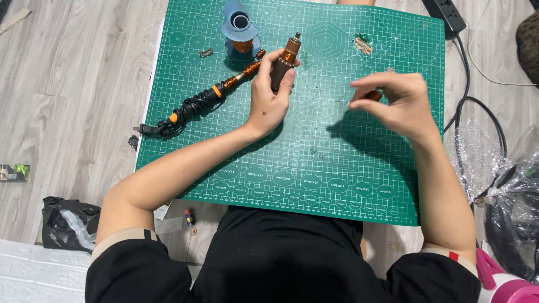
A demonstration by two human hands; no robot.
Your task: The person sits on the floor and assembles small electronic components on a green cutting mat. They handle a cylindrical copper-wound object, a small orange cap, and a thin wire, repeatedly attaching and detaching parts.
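Observation:
My left hand [270,88] grips a dark brown cylinder with a copper-coloured tip [285,59], holding it upright-tilted on the green cutting mat [314,163]. My right hand [396,101] hovers over the mat to the right, its fingers pinched on a small brown-orange piece [373,96]. Just left of the left hand lies a soldering iron [224,87] with an orange collar and a coiled black cord [179,115].
A blue spool of copper wire [240,31] stands at the mat's far edge, a small metal link [206,53] beside it. Copper scraps [362,44] lie at far right. A power strip [449,15], black cables [477,112] and plastic bags [511,191] are right; a black bag [67,224] left.

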